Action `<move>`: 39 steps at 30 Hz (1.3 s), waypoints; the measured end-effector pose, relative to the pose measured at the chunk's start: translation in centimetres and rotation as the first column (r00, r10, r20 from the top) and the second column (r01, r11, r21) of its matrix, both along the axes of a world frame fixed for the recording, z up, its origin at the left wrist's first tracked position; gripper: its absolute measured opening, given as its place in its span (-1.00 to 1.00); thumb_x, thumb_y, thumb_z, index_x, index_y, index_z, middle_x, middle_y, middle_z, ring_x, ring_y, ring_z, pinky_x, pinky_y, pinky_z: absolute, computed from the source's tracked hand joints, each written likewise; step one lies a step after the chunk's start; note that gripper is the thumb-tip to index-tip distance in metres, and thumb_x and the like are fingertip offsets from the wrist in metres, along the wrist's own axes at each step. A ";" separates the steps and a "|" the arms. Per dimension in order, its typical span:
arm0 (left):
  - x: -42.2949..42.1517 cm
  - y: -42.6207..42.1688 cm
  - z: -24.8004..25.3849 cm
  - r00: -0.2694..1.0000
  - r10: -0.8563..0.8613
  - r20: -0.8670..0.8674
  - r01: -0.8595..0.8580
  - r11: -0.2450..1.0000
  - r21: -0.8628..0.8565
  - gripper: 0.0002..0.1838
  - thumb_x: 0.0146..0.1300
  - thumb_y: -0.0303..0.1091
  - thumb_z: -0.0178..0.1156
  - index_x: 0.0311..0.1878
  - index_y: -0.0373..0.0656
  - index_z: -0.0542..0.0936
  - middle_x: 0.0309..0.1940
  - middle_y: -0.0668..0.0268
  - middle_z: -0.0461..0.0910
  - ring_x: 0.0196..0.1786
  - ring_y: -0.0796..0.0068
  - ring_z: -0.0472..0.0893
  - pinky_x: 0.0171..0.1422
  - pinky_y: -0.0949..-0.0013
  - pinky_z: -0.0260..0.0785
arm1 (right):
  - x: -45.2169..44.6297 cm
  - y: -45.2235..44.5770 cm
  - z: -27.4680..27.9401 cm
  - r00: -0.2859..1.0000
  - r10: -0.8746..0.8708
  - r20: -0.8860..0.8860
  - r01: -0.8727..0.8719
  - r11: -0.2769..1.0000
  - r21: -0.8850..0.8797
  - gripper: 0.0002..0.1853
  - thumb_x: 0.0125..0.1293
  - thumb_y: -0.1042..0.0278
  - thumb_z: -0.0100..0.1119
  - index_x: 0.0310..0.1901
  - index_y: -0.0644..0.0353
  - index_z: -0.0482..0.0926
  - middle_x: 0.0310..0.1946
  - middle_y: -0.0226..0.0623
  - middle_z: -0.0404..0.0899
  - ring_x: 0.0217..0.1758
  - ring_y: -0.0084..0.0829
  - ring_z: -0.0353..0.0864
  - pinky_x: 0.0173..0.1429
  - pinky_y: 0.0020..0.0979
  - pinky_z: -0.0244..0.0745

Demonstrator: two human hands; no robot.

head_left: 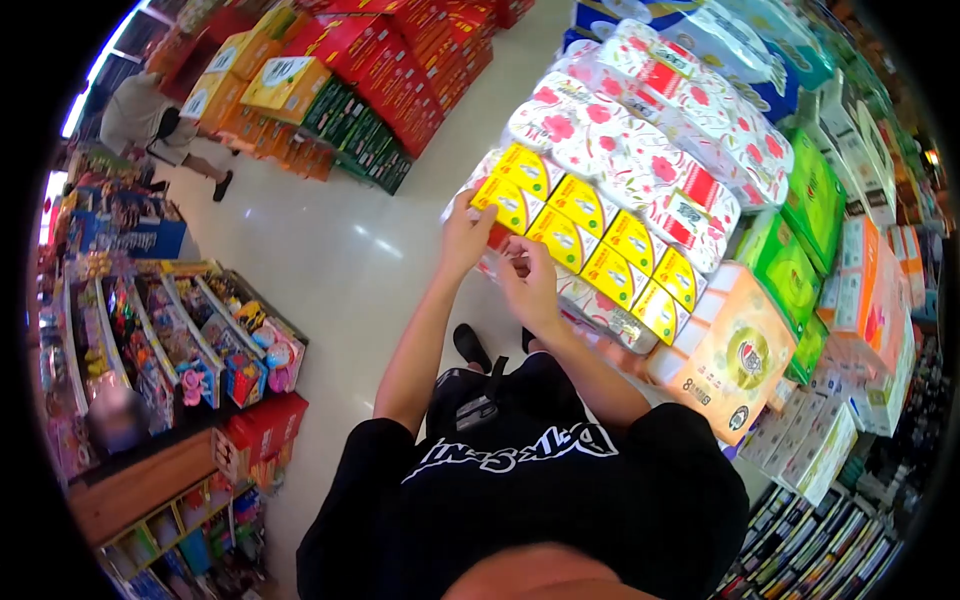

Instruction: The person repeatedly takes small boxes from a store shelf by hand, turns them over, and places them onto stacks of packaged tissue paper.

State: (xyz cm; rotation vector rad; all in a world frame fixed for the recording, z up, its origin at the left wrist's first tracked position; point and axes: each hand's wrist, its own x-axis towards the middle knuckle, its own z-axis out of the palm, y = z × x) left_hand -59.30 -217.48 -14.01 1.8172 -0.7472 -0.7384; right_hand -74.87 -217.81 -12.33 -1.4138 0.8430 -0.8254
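Note:
Two rows of small yellow-and-white boxes [590, 233] lie side by side on top of plastic-wrapped packs with pink flowers. My left hand [467, 236] grips the yellow box [507, 203] at the near left end, its fingers around the corner. Just right of it, my right hand [531, 279] is held against the red side of the same end, fingers curled in. Whatever those fingers pinch, if anything, is hidden.
Flowered tissue packs [625, 140] are stacked behind the boxes. An orange pack [728, 350] and green packs [785, 265] stand to the right. Red cartons [385, 70] are piled across the aisle. Toy shelves [190, 340] stand left, and a person [150, 115] is at far left.

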 end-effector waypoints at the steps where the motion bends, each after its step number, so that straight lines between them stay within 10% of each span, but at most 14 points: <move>1: 0.4 0.2 0.7 0.997 -0.045 -0.066 0.045 0.999 -0.011 -0.39 0.39 -0.24 0.23 0.43 -0.28 0.34 0.14 -0.07 0.58 0.02 0.26 0.66 0.12 0.27 0.49 | 0.4 0.5 0.3 1.000 0.020 0.020 -0.020 1.000 0.018 -0.62 0.26 0.47 0.31 0.08 0.29 0.46 -0.10 -0.23 0.50 -0.23 -0.48 0.60 -0.18 -0.44 0.56; 6: -0.5 6.8 6.2 0.999 0.005 -0.044 -0.001 0.994 0.105 -0.32 0.47 -0.22 0.14 0.54 -0.26 0.16 0.10 -0.02 0.60 -0.09 0.40 0.67 0.03 0.36 0.53 | 2.1 4.0 1.0 0.943 0.329 -0.054 -0.322 0.940 0.109 -0.66 0.23 0.42 0.34 0.00 0.29 0.49 -0.15 -0.26 0.55 -0.27 -0.46 0.62 -0.18 -0.40 0.56; 11: 0.1 23.9 0.5 0.987 0.155 0.032 -0.157 0.984 0.082 -0.41 0.51 -0.11 0.08 0.42 -0.30 0.31 0.12 -0.08 0.60 0.17 0.11 0.62 0.26 0.17 0.43 | 4.4 11.9 2.2 0.735 0.642 -0.218 -0.660 0.751 -0.014 -0.69 0.25 0.32 0.35 -0.09 0.31 0.52 -0.20 -0.24 0.59 -0.26 -0.40 0.66 -0.14 -0.37 0.59; 18: -7.6 55.1 -5.3 0.968 0.171 0.182 -0.239 0.846 0.477 -0.36 0.41 0.05 0.15 0.34 -0.27 0.44 0.22 -0.14 0.53 0.29 -0.10 0.51 0.38 0.06 0.36 | 9.2 32.7 -0.8 0.146 0.914 -0.379 -0.974 0.200 0.106 -0.46 0.31 0.09 0.32 0.16 0.34 0.51 -0.07 -0.12 0.65 -0.10 -0.30 0.70 -0.03 -0.29 0.61; 25: -17.1 73.7 -6.7 0.950 0.285 -0.126 -0.021 0.462 0.887 -0.27 0.35 0.17 0.12 0.37 -0.22 0.43 0.29 -0.10 0.49 0.31 -0.09 0.50 0.38 -0.02 0.35 | 11.4 52.0 0.5 -0.436 0.705 -0.559 -0.839 -0.543 -0.031 -0.32 0.32 -0.09 0.21 0.29 0.29 0.44 0.14 0.10 0.55 0.21 0.04 0.54 0.31 -0.12 0.44; 31: -17.7 80.8 -9.1 0.795 0.606 -0.018 -0.397 0.543 0.740 -0.25 0.36 0.20 0.10 0.39 -0.23 0.41 0.30 -0.10 0.48 0.33 -0.07 0.49 0.41 0.01 0.33 | 14.9 63.8 -3.1 -0.660 0.271 -0.700 -0.440 -0.895 0.068 -0.28 0.30 -0.10 0.25 0.28 0.36 0.42 0.06 0.17 0.55 0.24 0.07 0.51 0.28 -0.11 0.42; 34: -15.5 86.1 -7.5 0.522 0.794 -0.311 -0.630 0.605 0.486 -0.25 0.34 0.18 0.18 0.38 -0.24 0.43 0.27 -0.09 0.52 0.28 -0.02 0.54 0.38 0.14 0.35 | 18.1 69.9 -9.5 -0.660 0.142 -0.737 -0.265 -0.963 0.051 -0.28 0.29 -0.18 0.21 0.28 0.28 0.46 0.14 0.15 0.55 0.19 0.08 0.54 0.23 -0.05 0.46; 39: -11.8 100.0 -6.7 0.322 0.943 0.086 -0.817 0.230 0.529 -0.28 0.34 0.15 0.19 0.38 -0.20 0.43 0.23 -0.09 0.54 0.25 -0.05 0.55 0.36 0.11 0.36 | 24.8 83.4 -5.6 -0.650 0.052 -0.758 -0.300 -0.934 0.194 -0.38 0.33 -0.10 0.19 0.16 0.34 0.47 0.02 0.13 0.58 0.10 0.14 0.58 0.15 -0.04 0.49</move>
